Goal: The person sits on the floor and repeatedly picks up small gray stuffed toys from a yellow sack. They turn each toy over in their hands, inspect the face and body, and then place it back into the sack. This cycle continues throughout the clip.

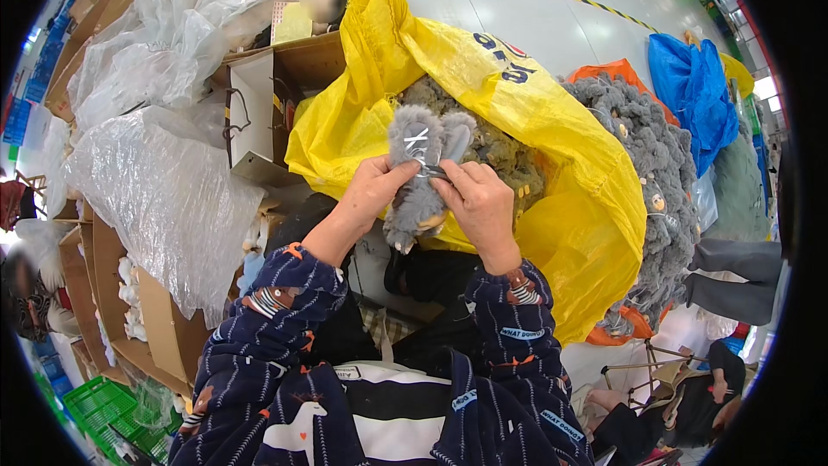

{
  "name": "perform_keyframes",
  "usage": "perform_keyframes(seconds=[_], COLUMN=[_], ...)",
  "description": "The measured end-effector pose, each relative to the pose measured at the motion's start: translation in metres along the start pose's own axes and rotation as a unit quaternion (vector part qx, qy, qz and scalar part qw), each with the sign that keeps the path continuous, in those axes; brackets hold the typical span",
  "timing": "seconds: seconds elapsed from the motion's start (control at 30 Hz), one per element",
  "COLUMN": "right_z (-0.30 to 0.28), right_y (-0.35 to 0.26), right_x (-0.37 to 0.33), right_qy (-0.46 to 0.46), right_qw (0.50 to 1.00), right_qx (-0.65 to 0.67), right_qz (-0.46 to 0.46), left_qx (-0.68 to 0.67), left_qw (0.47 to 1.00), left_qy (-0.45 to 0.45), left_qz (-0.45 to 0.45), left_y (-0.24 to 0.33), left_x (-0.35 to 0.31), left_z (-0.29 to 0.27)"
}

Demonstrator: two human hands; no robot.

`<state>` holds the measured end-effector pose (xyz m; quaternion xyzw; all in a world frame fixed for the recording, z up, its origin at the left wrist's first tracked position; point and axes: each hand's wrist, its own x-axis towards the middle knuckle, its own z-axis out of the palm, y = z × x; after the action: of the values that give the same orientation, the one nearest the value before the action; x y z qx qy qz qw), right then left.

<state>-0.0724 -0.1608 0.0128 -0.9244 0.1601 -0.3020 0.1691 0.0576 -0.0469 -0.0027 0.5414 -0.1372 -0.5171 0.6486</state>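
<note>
A grey furry plush toy (418, 194) with long ears and white lacing on its front is held up between my two hands. My left hand (371, 192) pinches it from the left, thumb pressed on the laced part. From the other side my right hand (479, 204) grips the toy with thumb and fingertips close to the lacing. Just beyond the hands, a large yellow sack (573, 173) gapes around a pile of grey-brown plush pieces (504, 151). Fingers hide part of the toy's middle.
To the right lies a heap of grey plush toys (655, 151), with a blue bag (697, 95) behind. On the left are clear plastic sheeting (164, 198), an open cardboard box (310, 60) and a green crate (99, 410). Someone sits at the lower right (703, 397).
</note>
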Motion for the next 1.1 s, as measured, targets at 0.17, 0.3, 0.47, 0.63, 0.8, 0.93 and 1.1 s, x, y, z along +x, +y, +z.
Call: perform_keyframes(seconds=[0.17,0.3,0.47,0.63,0.8,0.93,1.1], right_z=[-0.002,-0.004,-0.008,-0.012,-0.015,-0.015,-0.015], right_y=[0.004,0.009,0.011,0.011,0.014,0.014,0.015], right_x=[0.000,0.001,0.001,0.003,0.002,0.002,0.002], right_qy=[-0.003,-0.021,-0.043,-0.066,-0.083,-0.094,-0.097], right_qw=[1.000,0.999,0.998,0.995,0.993,0.991,0.990], right_qx=[0.008,0.019,0.043,0.076,0.075,0.077,0.081], right_qz=[-0.003,-0.021,-0.025,-0.027,-0.044,-0.051,-0.059], left_qx=[0.009,0.011,0.035,0.057,0.064,0.061,0.050], left_qw=[1.000,1.000,0.998,0.995,0.993,0.990,0.990], left_qy=[0.004,-0.018,-0.046,-0.071,-0.092,-0.102,-0.106], left_qz=[0.001,0.004,-0.009,-0.028,-0.045,-0.072,-0.085], left_y=[0.002,0.001,0.003,0.002,0.002,0.004,0.006], left_x=[0.000,0.001,0.001,0.003,0.003,0.003,0.002], left_z=[-0.002,-0.002,-0.004,-0.011,-0.012,-0.013,-0.014])
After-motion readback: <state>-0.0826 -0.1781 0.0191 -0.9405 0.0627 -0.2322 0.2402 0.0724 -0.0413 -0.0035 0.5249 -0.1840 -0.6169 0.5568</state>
